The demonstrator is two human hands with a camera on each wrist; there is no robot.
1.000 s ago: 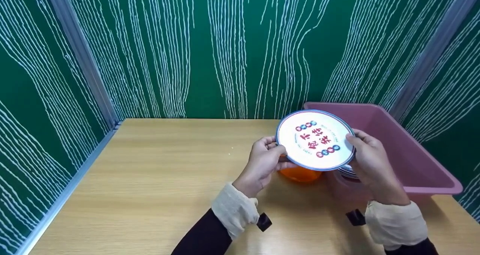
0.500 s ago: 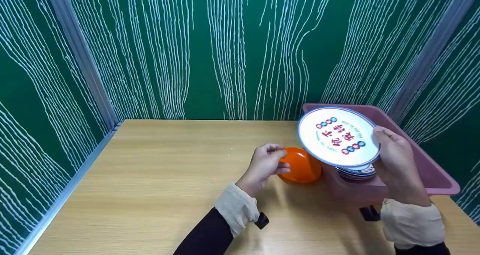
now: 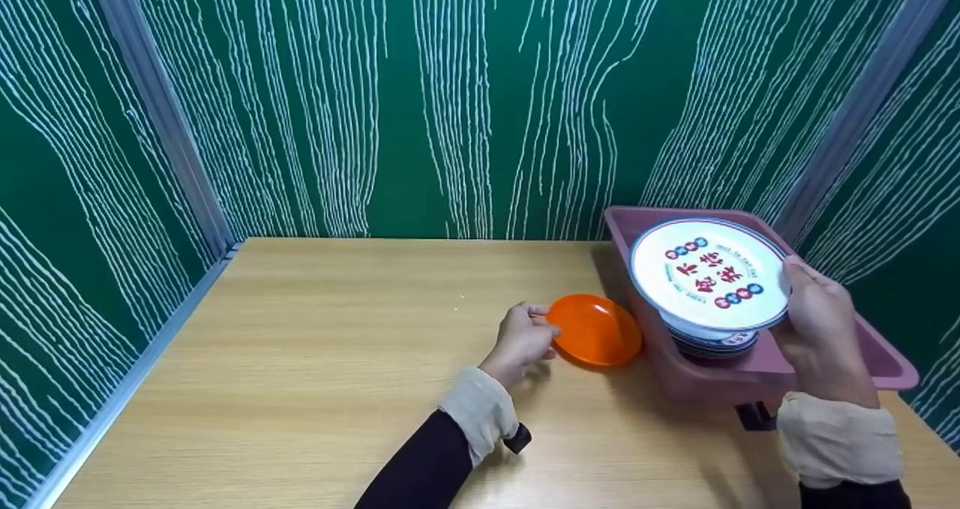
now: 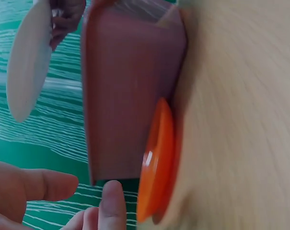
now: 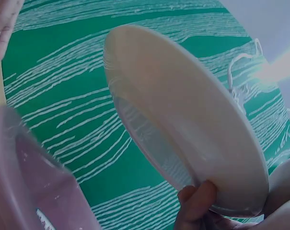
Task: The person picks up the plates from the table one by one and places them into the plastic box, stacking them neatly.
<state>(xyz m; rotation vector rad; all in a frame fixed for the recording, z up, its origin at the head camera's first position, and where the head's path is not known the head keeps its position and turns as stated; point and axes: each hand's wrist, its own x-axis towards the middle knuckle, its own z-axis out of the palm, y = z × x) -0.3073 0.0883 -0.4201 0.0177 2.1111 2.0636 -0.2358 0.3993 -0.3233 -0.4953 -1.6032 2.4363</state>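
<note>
My right hand (image 3: 823, 329) holds a round white plate (image 3: 709, 273) by its right edge, tilted above the pink tub. Red characters, coloured dots and a blue rim mark its face. In the right wrist view, the fingers press its pale underside. Left of the tub, a shallow orange plate (image 3: 598, 334) lies on the table. At that plate's left edge is my left hand (image 3: 523, 344). The left wrist view shows this hand's thumb and finger spread apart, with a gap to the orange plate (image 4: 156, 160).
The pink tub (image 3: 709, 387) stands at the table's right side. Inside it, several stacked patterned plates (image 3: 716, 346) are partly hidden under the held plate. Green walls with white lines (image 3: 450, 104) enclose the wooden table (image 3: 337, 359).
My left hand has let go of the white plate and moved down beside the orange plate. My right hand has carried the white plate rightward over the tub, uncovering the orange plate.
</note>
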